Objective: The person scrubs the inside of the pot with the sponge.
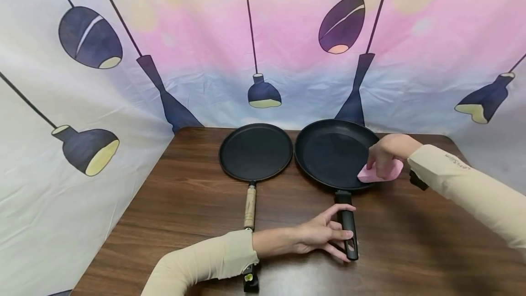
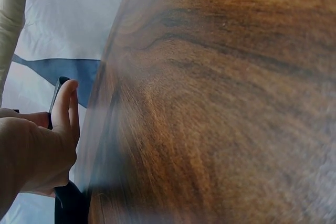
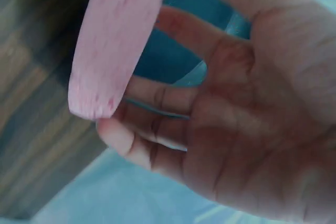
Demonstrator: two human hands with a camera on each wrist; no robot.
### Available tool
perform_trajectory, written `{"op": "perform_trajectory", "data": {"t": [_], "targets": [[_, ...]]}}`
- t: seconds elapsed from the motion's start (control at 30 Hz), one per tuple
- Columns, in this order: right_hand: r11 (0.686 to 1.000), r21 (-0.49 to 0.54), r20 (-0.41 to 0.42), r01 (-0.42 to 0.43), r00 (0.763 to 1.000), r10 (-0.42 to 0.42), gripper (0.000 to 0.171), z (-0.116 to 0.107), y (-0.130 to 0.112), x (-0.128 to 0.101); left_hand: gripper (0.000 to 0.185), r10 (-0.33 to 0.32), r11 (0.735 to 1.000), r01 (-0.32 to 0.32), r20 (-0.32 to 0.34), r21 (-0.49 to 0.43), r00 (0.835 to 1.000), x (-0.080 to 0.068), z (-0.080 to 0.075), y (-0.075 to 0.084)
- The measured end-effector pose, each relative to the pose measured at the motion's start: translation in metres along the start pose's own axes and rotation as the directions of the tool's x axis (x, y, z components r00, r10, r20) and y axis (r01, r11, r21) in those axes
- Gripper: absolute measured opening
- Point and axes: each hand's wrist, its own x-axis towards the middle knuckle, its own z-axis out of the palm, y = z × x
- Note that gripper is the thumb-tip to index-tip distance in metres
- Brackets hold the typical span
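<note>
My left hand (image 1: 318, 236) curls its fingers around the frying pan (image 1: 334, 154) handle (image 1: 347, 229). My right hand (image 1: 384, 154) pinches a pink sponge (image 1: 380, 172) at the pan's rim on the tabletop (image 1: 185, 214).

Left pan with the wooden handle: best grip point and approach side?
Grip the wooden handle of the left pan, coming from the near table edge. It points straight toward the person and lies free on the table, while the pan's rim is low and flat.
</note>
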Motion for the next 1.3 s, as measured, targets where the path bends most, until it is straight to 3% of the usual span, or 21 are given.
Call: {"op": "perform_trajectory", "data": {"t": [0.2, 0.3, 0.37, 0.5, 0.57, 0.63, 0.8, 0.9, 1.07, 1.3], "targets": [[0.98, 0.173, 0.091, 0.1, 0.989, -0.117, 0.059, -0.005, -0.02, -0.004, 0.061, 0.001, 1.0, -0.001, -0.003, 0.007, 1.0, 0.001, -0.001, 0.002], [0.941, 0.27, 0.113, 0.202, 0.965, -0.239, 0.063, -0.004, -0.023, 0.006, 0.06, -0.009, 1.0, 0.009, -0.003, 0.008, 1.0, 0.0, -0.001, 0.001], [0.905, 0.321, 0.081, 0.278, 0.944, -0.319, 0.065, -0.004, -0.025, 0.017, 0.06, -0.012, 1.0, 0.012, -0.003, 0.007, 1.0, 0.0, -0.002, 0.001], [0.829, 0.323, -0.121, 0.456, 0.889, -0.441, 0.067, 0.001, -0.033, 0.045, 0.059, -0.015, 1.0, 0.015, 0.001, -0.003, 1.0, 0.0, -0.003, 0.001], [0.816, 0.261, -0.262, 0.515, 0.852, -0.454, 0.068, 0.004, -0.037, 0.06, 0.059, -0.018, 1.0, 0.018, 0.005, -0.008, 1.0, 0.0, -0.003, 0.001], [0.821, 0.175, -0.406, 0.543, 0.8, -0.442, 0.069, 0.006, -0.041, 0.073, 0.059, -0.021, 1.0, 0.022, 0.01, -0.009, 1.0, 0.0, -0.003, 0.001], [0.899, -0.001, -0.65, 0.438, 0.683, -0.333, 0.069, 0.004, -0.046, 0.098, 0.059, -0.027, 1.0, 0.027, 0.018, -0.007, 0.999, 0.0, -0.002, 0.0], [0.945, -0.054, -0.717, 0.323, 0.645, -0.262, 0.07, 0.001, -0.045, 0.107, 0.059, -0.029, 1.0, 0.029, 0.024, -0.006, 0.999, 0.0, -0.001, -0.001], [0.977, -0.07, -0.754, 0.204, 0.63, -0.186, 0.07, -0.009, -0.039, 0.113, 0.059, -0.026, 1.0, 0.026, 0.02, -0.008, 0.999, 0.0, -0.001, -0.002], [0.996, 0.003, -0.746, 0.088, 0.663, -0.056, 0.069, -0.014, -0.021, 0.114, 0.059, -0.017, 1.0, 0.017, 0.011, -0.014, 1.0, -0.001, -0.001, -0.002]]}}
